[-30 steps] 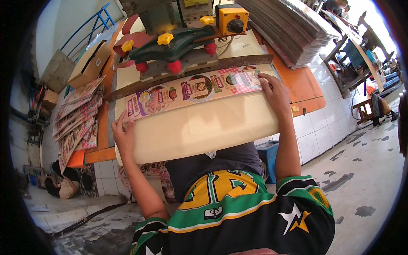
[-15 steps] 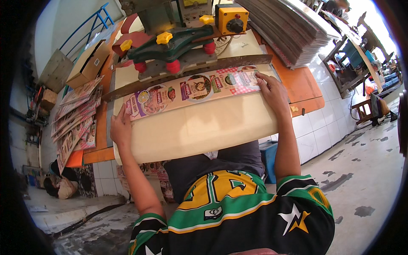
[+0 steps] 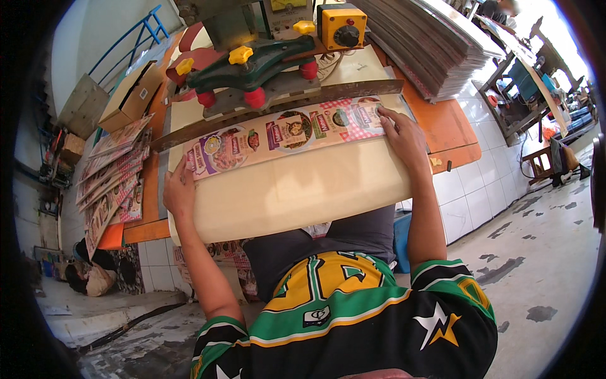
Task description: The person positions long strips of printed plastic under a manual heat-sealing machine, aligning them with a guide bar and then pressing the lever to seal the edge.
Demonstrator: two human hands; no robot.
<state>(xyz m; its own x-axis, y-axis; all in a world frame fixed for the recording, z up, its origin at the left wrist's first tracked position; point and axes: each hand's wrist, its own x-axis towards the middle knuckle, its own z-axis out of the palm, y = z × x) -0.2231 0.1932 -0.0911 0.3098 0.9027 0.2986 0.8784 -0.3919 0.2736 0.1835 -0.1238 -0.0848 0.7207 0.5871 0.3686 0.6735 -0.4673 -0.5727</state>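
Observation:
A long printed strip (image 3: 293,132) with food pictures and a red checked pattern lies across a cream-coloured board (image 3: 297,189). Its far edge runs along a dark metal bar (image 3: 341,95). My left hand (image 3: 180,192) grips the strip's left end at the fingertips, the palm hanging over the board's left edge. At the other end, my right hand (image 3: 406,136) pinches the strip's right corner between thumb and fingers. Beyond the bar stands a machine with a dark green clamp frame (image 3: 252,71), yellow knobs (image 3: 240,55) and red rubber feet (image 3: 254,98).
A yellow control box (image 3: 341,27) with a black dial sits on the machine. Stacked grey sheets (image 3: 423,47) rise at the back right. Left of the board are a loose pile of printed strips (image 3: 113,177) and an open cardboard box (image 3: 131,95). Other people are in the background.
Both hands keep their hold on the strip, which stays nearly in place along the bar. Only a very slight shift of the view shows.

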